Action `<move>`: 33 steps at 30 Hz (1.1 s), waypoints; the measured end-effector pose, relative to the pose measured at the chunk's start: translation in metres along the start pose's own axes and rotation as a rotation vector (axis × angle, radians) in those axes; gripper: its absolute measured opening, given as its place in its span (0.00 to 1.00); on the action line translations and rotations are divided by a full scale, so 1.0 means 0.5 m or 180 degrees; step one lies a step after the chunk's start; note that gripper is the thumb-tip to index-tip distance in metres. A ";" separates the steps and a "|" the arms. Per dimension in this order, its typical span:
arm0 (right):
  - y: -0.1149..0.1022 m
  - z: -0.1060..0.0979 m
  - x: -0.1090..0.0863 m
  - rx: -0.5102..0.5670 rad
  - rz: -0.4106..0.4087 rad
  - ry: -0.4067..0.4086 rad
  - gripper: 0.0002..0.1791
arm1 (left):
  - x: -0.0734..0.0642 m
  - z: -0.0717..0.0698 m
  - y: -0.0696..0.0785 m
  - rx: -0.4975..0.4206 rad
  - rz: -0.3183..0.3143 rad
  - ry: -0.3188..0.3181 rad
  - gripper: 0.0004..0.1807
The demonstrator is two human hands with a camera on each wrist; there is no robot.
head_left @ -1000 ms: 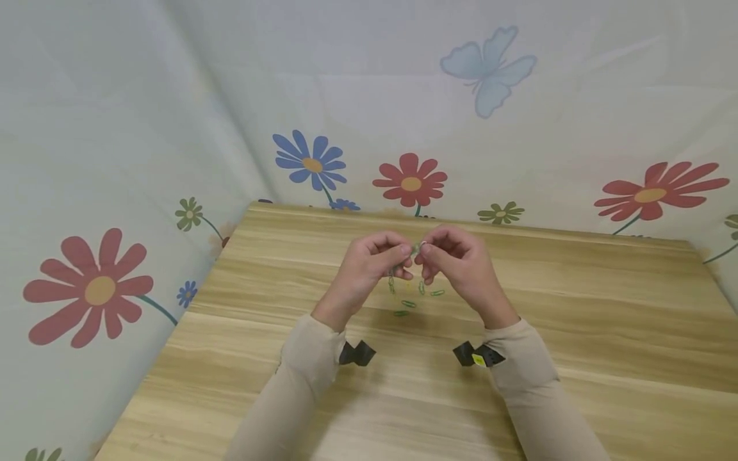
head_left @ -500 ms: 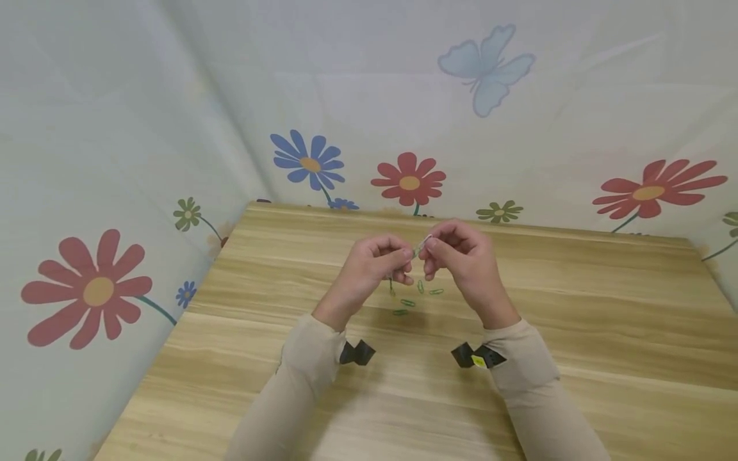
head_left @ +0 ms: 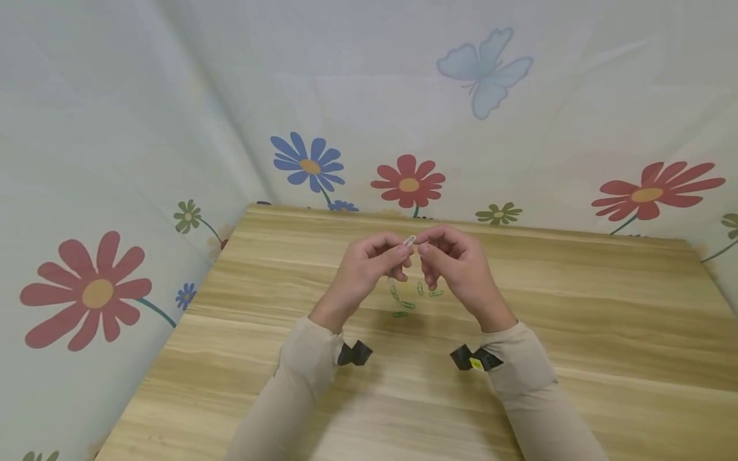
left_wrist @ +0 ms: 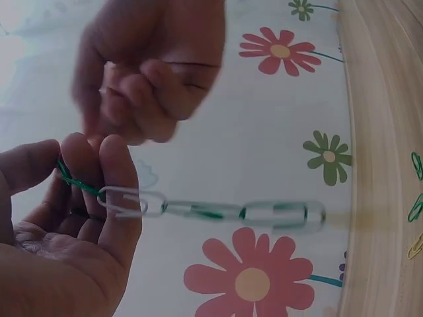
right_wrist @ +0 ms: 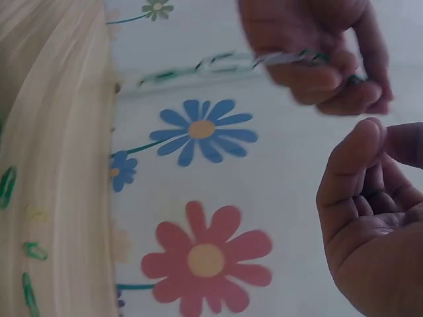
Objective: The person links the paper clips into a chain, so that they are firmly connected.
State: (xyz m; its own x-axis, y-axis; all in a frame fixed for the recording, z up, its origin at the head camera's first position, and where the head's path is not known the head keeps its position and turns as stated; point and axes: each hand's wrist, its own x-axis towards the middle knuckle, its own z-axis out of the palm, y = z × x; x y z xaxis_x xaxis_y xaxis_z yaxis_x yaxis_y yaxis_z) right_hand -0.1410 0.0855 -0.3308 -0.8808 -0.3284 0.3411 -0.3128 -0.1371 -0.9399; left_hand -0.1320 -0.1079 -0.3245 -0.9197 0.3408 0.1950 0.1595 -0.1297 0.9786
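In the head view, my left hand (head_left: 371, 259) pinches a chain of linked green and white paper clips (left_wrist: 135, 202) between thumb and forefinger. The chain dangles below the fingers, its far links blurred in the left wrist view. From the left fingertips a white paper clip (head_left: 409, 241) sticks up. Right beside it, my right hand (head_left: 458, 262) has thumb and forefinger brought together, other fingers curled. In the right wrist view the tips of the right hand (right_wrist: 370, 211) meet just below the left fingers, and whether they grip a clip is hidden.
Several loose green paper clips (head_left: 400, 314) lie on the wooden table (head_left: 576, 307) beneath the hands, and a yellow paper clip (left_wrist: 416, 247) shows among them. A flower-printed cloth (head_left: 369, 96) rises behind the table's back edge.
The white clip, earlier at the right fingertips, now stands at the left fingertips. The right hand shifted slightly left and down. The hanging chain moved a little under the left hand.
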 end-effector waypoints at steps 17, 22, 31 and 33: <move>0.193 -0.009 0.025 -0.2253 0.1110 -0.0915 0.18 | -0.008 -0.023 0.015 -0.0073 0.0329 0.0160 0.13; 0.209 -0.002 0.025 -0.2531 0.0950 -0.0906 0.18 | -0.005 -0.019 0.018 -0.0099 0.0355 0.0141 0.13; 0.210 0.014 0.028 -0.2981 0.1005 -0.0969 0.11 | -0.002 -0.019 0.017 -0.0080 0.0349 0.0126 0.10; 0.209 0.014 0.028 -0.3024 0.1048 -0.1016 0.08 | -0.002 -0.019 0.016 -0.0068 0.0349 0.0118 0.09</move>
State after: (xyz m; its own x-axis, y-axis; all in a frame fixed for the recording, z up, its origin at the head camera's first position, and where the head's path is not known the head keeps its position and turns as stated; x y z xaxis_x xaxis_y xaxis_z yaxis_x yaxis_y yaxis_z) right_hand -0.1837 0.0599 -0.4241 -0.8817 -0.4659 -0.0742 -0.3468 0.7467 -0.5677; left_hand -0.1330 -0.1182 -0.3174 -0.9099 0.2887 0.2980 0.2526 -0.1842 0.9499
